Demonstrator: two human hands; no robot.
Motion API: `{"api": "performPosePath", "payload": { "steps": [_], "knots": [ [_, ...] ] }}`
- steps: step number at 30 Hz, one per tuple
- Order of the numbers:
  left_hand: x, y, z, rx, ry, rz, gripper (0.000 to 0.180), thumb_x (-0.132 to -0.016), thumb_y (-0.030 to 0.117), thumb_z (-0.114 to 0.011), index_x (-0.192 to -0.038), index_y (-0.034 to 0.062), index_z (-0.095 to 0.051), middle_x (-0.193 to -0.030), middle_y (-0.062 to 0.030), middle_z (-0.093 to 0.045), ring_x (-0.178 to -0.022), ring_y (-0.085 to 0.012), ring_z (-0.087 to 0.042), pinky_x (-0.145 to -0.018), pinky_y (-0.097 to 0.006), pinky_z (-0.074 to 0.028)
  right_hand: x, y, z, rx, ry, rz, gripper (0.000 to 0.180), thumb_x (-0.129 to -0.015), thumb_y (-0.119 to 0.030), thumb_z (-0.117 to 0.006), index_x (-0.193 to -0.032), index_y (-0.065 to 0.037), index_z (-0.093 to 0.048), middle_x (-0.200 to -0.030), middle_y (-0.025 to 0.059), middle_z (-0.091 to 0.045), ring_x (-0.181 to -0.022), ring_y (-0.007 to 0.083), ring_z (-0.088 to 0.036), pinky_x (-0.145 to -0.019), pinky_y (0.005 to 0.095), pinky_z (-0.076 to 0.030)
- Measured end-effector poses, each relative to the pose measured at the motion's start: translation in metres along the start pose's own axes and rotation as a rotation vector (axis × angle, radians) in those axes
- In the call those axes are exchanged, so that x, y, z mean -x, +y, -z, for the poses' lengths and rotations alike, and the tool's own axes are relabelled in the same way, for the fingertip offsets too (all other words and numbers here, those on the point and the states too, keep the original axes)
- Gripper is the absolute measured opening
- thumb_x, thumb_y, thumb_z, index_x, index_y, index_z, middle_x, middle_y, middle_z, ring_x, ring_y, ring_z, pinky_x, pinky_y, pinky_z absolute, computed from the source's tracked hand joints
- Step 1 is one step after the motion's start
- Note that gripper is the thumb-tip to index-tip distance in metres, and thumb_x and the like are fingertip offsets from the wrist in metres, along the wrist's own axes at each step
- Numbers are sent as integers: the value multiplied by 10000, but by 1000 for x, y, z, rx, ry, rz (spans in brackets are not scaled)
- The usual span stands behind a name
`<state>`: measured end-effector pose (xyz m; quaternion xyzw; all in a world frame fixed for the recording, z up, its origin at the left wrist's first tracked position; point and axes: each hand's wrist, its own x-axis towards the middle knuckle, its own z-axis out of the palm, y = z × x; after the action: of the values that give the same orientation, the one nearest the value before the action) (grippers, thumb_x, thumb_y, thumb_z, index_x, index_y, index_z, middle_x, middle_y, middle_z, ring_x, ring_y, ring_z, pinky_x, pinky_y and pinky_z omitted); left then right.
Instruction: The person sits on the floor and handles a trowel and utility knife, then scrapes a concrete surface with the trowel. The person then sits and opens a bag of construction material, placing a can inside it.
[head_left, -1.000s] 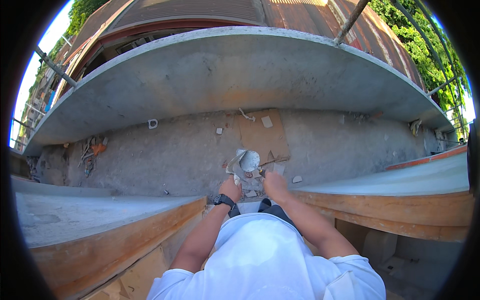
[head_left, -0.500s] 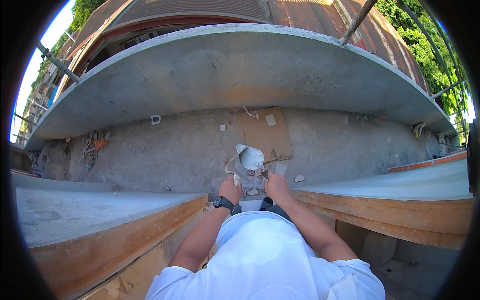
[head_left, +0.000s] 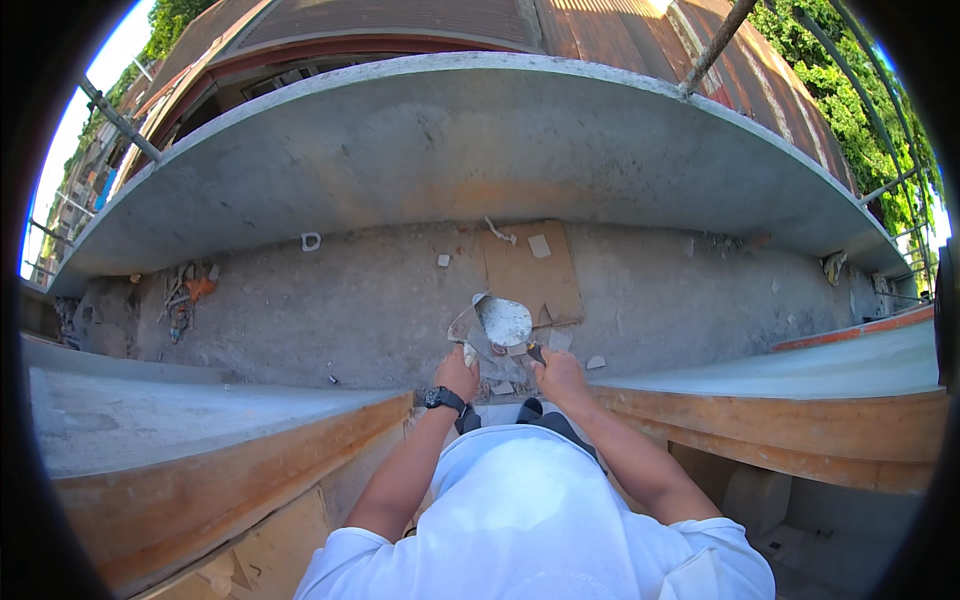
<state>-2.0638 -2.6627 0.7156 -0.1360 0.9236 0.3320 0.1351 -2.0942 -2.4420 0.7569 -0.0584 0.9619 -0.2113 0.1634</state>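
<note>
Gripping a tool (head_left: 536,353) with a dark handle, the right hand (head_left: 562,379) is curled tight. The left hand (head_left: 458,374) is wrapped around a messy white piece (head_left: 470,354). A round white tub (head_left: 508,323) is just past both hands, between them, near some flat cardboard (head_left: 555,275) on the gray floor (head_left: 380,300).

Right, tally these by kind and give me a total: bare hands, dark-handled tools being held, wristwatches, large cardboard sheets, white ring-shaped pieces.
Bare hands: 2 (left hand, right hand)
Dark-handled tool: 1, in the right hand
Wristwatch: 1
Large cardboard sheet: 1
White ring-shaped piece: 1
Total: 6
</note>
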Motion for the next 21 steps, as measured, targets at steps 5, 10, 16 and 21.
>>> {"api": "performPosePath", "payload": {
  "steps": [5, 10, 16, 21],
  "knots": [
    [9, 18, 3, -48, -110, 0, 475, -913, 245, -660, -1277, -41, -553, -1085, -308, -673, -1043, -481, -644, -892, -543, -525, 2, 2, -3, -21, 80, 3, 360, -921, -239, -684, -1197, -8, -663, -954, 245, -677, -943, 430, -677, -811, 528, -542],
    [5, 22, 7, -7, 10, -4, 443, -924, 229, -652, -1267, -32, -550, -1122, -312, -654, -1059, -474, -641, -895, -541, -528, 2, 3, -2, -1, 58, 21, 370, -916, -233, -688, -1192, 11, -656, -929, 248, -674, -922, 444, -673, -797, 539, -534],
    [4, 20, 0, -45, -8, -12, 458, -929, 257, -657, -1284, -4, -532, -1126, -275, -658, -1040, -460, -661, -871, -531, -547, 5, 4, -5, -39, 138, 12, 356, -914, -232, -688, -1180, 3, -668, -919, 266, -677, -900, 457, -668, -802, 545, -528],
    [-9, 13, -6, -46, 21, -14, 471, -929, 256, -657, -1309, 13, -522, -1129, -272, -657, -1012, -462, -671, -857, -531, -555, 10, 6, 2, -58, 104, 17, 348, -916, -237, -686, -1174, -3, -669, -909, 271, -676, -908, 468, -663, -802, 543, -525]
  ]
}}
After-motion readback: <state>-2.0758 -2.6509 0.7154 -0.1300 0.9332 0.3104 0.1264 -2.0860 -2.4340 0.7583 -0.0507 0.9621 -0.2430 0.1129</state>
